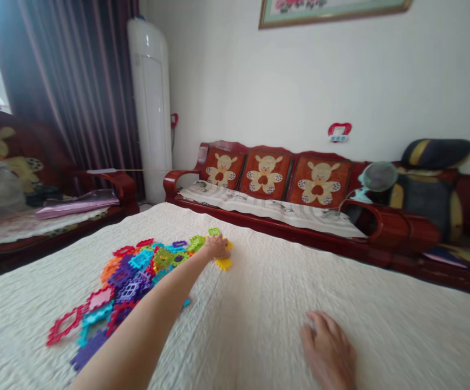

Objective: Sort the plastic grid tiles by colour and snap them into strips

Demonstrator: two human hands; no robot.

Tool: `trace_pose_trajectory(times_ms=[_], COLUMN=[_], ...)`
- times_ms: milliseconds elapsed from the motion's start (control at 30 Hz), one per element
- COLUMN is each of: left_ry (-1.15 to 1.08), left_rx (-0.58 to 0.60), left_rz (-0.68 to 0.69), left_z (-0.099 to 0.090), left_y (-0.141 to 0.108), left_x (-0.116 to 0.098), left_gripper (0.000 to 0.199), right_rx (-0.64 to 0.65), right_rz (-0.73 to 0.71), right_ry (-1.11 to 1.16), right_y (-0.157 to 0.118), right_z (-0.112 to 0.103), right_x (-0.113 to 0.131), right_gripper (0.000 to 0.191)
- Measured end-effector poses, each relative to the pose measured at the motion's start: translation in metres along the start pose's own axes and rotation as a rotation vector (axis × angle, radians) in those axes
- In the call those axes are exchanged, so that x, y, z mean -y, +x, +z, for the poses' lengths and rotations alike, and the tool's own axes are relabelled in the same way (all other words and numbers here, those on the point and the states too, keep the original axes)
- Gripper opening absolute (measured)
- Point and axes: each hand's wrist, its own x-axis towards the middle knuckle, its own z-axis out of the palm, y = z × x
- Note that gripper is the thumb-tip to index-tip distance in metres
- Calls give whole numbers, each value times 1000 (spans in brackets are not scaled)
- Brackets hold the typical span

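Observation:
My left hand (217, 246) reaches to the far right end of a pile of colourful plastic pieces and touches yellow and green ones there; its fingertips are too small and blurred to make out. A yellow piece (224, 264) lies just below it, and a green piece (214, 231) just beyond. Purple pieces (123, 273), a red frame-shaped piece (65, 326) and a turquoise piece (97, 323) lie to the left, partly behind my forearm. My right hand (327, 346) rests on the cream cover at the lower right, fingers slightly apart, holding nothing.
The cream quilted cover (267, 303) spreads over the surface in front of me. Beyond its far edge stands a red wooden sofa (255, 219) with bear cushions, and a small fan (379, 177) at its right. An armchair (113, 181) is at the left.

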Motion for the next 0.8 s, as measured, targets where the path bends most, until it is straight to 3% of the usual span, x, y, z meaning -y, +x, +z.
trace_pose_trajectory(times_ms=[167, 267, 367, 467, 533, 633, 800], left_ry=[98, 153, 178, 160, 132, 68, -11], left_rx=[107, 175, 205, 203, 155, 28, -15], left_rz=[29, -14, -71, -116, -128, -110, -98], left_z=[-19, -34, -50, -58, -54, -32, 4], left_y=[-50, -66, -59, -33, -14, 6, 13], left_x=[44, 62, 66, 55, 44, 30, 22], left_gripper=[39, 31, 33, 34, 36, 46, 53], right_rx=[10, 6, 4, 7, 11, 11, -6], right_rz=[11, 11, 9, 9, 12, 8, -7], right_ry=[22, 24, 15, 8, 0, -9, -1], right_y=[0, 1, 1, 2, 2, 1, 0], right_z=[-1, -1, -1, -1, -1, 0, 0], right_x=[1, 1, 1, 1, 1, 0, 1], right_gripper=[45, 46, 47, 47, 47, 46, 46])
